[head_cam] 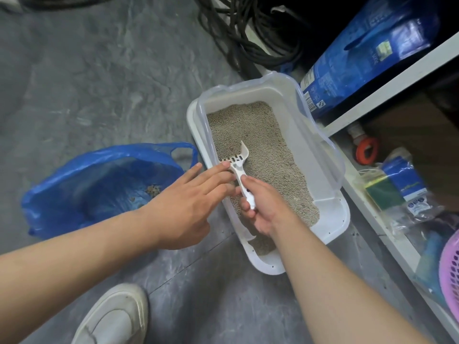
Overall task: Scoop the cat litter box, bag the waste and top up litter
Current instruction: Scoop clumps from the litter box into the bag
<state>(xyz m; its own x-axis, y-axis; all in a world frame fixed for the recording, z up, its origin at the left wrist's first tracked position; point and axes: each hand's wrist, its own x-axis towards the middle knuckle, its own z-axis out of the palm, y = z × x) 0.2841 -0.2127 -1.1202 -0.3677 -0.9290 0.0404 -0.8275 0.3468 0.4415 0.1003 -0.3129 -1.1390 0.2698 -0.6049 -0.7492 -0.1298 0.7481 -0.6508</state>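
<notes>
A white litter box (332, 219) with a clear rim sits on the grey floor, filled with beige granules (260, 145). My right hand (263, 209) is shut on the handle of a white slotted scoop (236, 160), whose head hovers just over the litter at the box's left wall. My left hand (183, 202) reaches across with fingers spread, fingertips touching the scoop's neck. To the left, an open blue plastic bag (87, 184) lies on the floor with a few clumps inside it. A blue litter sack (352, 60) leans at the back right.
A white shelf unit (387, 95) runs along the right, holding packets, a sponge and a pink basket (450, 276). Black cables (248, 33) coil behind the box. My white shoe (114, 316) stands at the bottom.
</notes>
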